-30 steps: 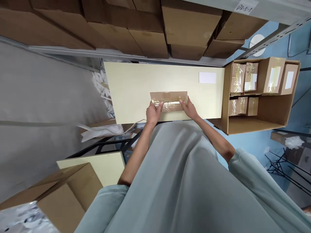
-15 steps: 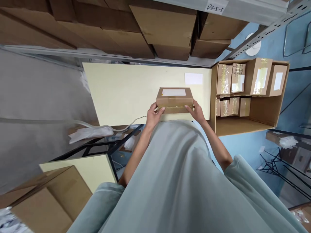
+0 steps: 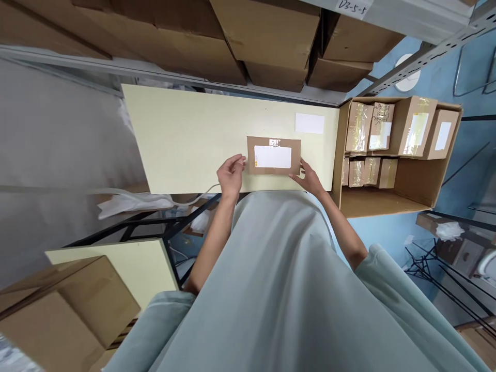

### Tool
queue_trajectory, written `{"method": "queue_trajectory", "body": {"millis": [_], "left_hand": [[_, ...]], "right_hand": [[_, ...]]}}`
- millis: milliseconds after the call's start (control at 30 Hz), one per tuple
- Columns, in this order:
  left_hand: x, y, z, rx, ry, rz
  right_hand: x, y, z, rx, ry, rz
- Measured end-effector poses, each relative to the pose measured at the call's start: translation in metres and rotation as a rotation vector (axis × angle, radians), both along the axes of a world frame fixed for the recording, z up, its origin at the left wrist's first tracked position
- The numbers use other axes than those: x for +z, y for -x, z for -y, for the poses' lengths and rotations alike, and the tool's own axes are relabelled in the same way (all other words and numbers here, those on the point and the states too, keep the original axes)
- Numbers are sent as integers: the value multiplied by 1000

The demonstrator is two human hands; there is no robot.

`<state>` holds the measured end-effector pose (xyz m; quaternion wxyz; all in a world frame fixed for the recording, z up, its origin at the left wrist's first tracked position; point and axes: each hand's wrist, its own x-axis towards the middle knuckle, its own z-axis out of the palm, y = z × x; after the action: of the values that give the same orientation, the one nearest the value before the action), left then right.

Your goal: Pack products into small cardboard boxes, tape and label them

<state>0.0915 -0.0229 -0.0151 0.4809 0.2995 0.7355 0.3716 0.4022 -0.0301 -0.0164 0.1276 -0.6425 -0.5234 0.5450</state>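
Note:
A small cardboard box (image 3: 259, 143) lies on the pale yellow tabletop (image 3: 186, 139), its top facing up. On that top are a blank-looking white label (image 3: 273, 157) and a strip of clear tape at the far edge. My right hand (image 3: 311, 181) holds the near right corner, thumb along the near edge and fingers on the right side. Beside the left edge, my left hand (image 3: 231, 175) is loosely curled with no object visible in it; whether its fingertips touch the box is hard to tell.
Right of the table stands a large open carton (image 3: 387, 202) with several taped boxes inside. A white paper slip (image 3: 309, 123) lies on the tabletop. Beyond, a metal shelf (image 3: 411, 20) holds brown cartons. A cable (image 3: 201, 195) crosses the near edge, and another carton (image 3: 70, 305) sits lower left.
The box has tipped from showing its taped near side to lying with its label up. My left hand has come off it and moved left; my right hand stays at its right corner.

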Motion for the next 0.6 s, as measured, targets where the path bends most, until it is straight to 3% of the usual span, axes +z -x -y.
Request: {"method": "queue_trajectory", "body": {"millis": [167,300,433,600], "left_hand": [[46,-25,-17,-49,-98,105],[64,-41,-22,-64,-139,158],[68,-47,-26,-87,-150,162],[49,-50,-39,-118,-110,91]], "right_hand": [[7,1,-13,-18,-13,7],[3,2,-17,15,-31,22],[-2,2,-16,27,-42,26],[-2,-1,-22,18,-45,1]]}}
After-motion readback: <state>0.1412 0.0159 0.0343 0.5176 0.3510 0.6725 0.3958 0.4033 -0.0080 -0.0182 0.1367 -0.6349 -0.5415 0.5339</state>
